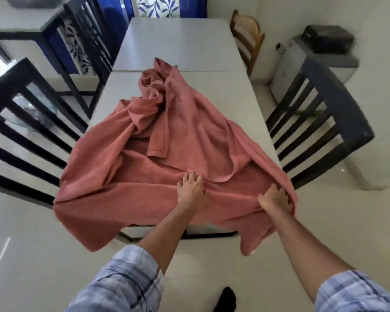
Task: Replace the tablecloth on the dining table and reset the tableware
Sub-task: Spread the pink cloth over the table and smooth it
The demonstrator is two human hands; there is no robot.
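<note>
A salmon-pink tablecloth point(167, 140) lies crumpled and half spread over the near end of a long pale dining table point(178, 41). Its near edge hangs over the table's front and left corner. My left hand point(190, 190) rests on the cloth near the front edge with its fingers curled into a fold. My right hand point(275, 199) grips the cloth's right corner at the table's near right edge. No tableware is in view.
Black slatted chairs stand at the left point(29, 136) and right point(320, 122) of the table, and a wooden chair point(248, 39) at the far right. A grey cabinet with a black box point(327, 39) stands by the right wall. Blue curtains hang behind.
</note>
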